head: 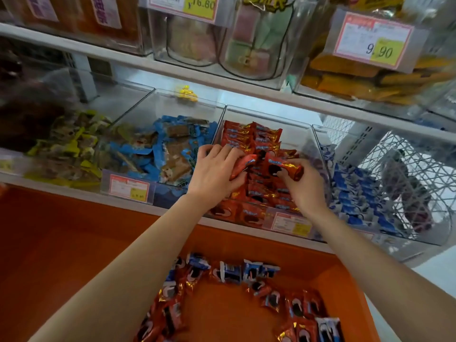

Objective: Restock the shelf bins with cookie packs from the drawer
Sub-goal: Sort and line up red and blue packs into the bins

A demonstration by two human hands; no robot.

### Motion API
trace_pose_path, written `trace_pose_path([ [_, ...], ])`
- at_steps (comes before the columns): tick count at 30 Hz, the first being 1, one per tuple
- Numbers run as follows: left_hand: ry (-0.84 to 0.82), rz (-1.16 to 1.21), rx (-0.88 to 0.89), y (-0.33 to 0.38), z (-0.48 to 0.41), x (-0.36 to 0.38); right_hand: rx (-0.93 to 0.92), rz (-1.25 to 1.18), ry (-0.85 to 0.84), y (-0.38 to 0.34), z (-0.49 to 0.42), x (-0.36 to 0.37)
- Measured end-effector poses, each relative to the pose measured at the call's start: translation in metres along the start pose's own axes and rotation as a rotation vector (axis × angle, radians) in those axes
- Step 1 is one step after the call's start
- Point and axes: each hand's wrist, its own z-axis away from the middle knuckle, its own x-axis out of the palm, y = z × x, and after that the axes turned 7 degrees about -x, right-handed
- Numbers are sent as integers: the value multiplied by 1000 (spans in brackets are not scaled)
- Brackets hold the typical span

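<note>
Both hands reach into a clear shelf bin (311, 134) filled with red cookie packs (249, 138). My left hand (217, 170) grips a red pack (243, 165) by its edge over the pile. My right hand (304, 183) pinches another red pack (286, 167) just to the right of it. Below, the open orange drawer (222, 314) holds several loose red packs (299, 307) and blue packs (230, 271) scattered along its back and right side.
To the right stands a bin of blue packs (357, 196); to the left, bins with blue-wrapped snacks (158, 149) and yellow-green ones (66, 146). An upper shelf (172, 70) carries clear containers and price tags. A white wire rack (404, 174) stands at far right.
</note>
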Motion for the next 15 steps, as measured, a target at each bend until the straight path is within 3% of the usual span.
trace_pose_path([
  [15,111,-14,16,-3,4,9,14,-24,-113,26,-59,39],
])
